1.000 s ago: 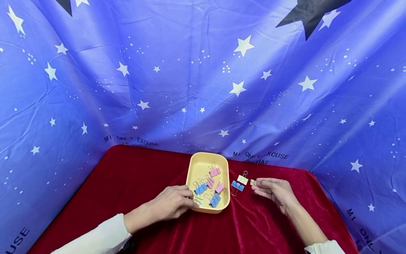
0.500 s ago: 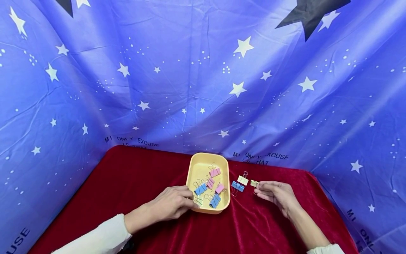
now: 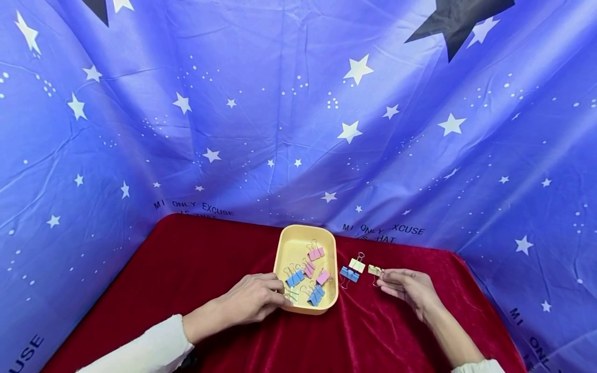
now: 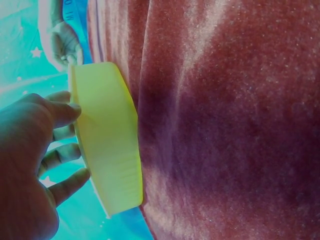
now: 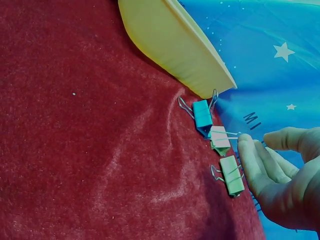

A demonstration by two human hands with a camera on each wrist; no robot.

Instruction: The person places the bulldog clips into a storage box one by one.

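Observation:
My left hand (image 3: 254,298) pinches the near left rim of a yellow plastic box (image 3: 305,310); in the left wrist view its thumb presses the outer wall (image 4: 107,135) and the fingers go over the edge. Inside the box lie pink binder clips (image 3: 315,253), blue binder clips (image 3: 295,278) and a pale one (image 3: 291,295) by my left fingertips. My right hand (image 3: 412,290) is beside a yellow binder clip (image 3: 374,270) on the cloth, fingertips right at its end. In the right wrist view the thumb stands apart from the loosely bent fingers (image 5: 260,167), nothing between them.
Between the box and my right hand, a pale yellow binder clip (image 3: 357,264) and a blue binder clip (image 3: 350,273) lie close together. Red velvet cloth (image 3: 224,248) covers the table. A blue star-printed curtain (image 3: 261,129) hangs around the back and sides.
My right hand has drawn back slightly to the right, letting go of the yellow binder clip, which now shows more fully. The left hand and box have stayed in place.

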